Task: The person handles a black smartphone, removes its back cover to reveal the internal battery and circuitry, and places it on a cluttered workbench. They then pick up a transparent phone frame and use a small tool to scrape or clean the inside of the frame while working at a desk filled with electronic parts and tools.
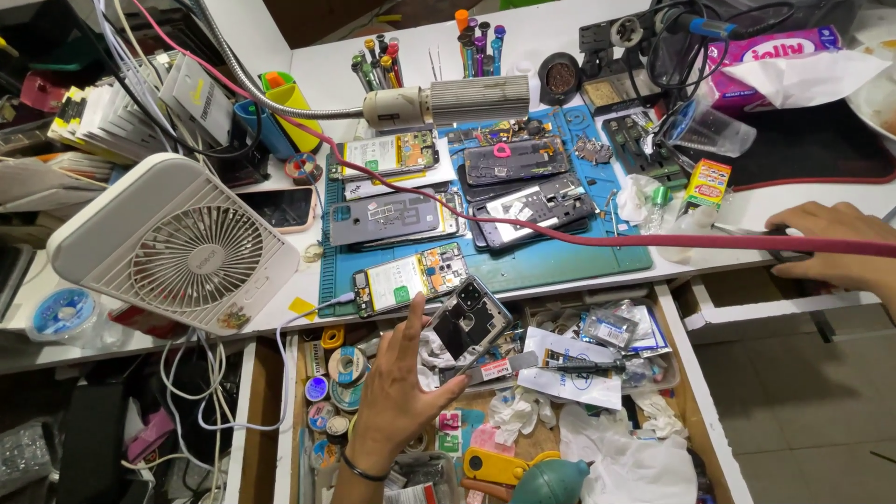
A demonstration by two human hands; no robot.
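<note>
Left hand point(390, 387) holds a stripped phone frame point(469, 319) over the open drawer point(674, 338), grip pinching its lower edge w/ thumb and fingertips. Right hand point(835, 245) rests on tweezers point(747, 230) at counter point(523, 56) edge, fingers pressed down. Looks like inspection mid-repair; next move likely needs tool brought to frame.

Blue work mat point(560, 266) on a white tabletop point(523, 37). White desk fan point(177, 247) with a radial slotted grille. Dark red cable point(653, 241) crossing the mat. Silver-grey phone frame point(469, 319) with a black interior. Pink tissue box point(765, 51) with white tissue. Yellow holder point(297, 101) beside a blue one point(263, 126). Teal rubber bulb point(553, 481) and a yellow tool point(499, 464) in the drawer. Small green, yellow and red box point(707, 182). Dark band on the left wrist point(359, 467).
</note>
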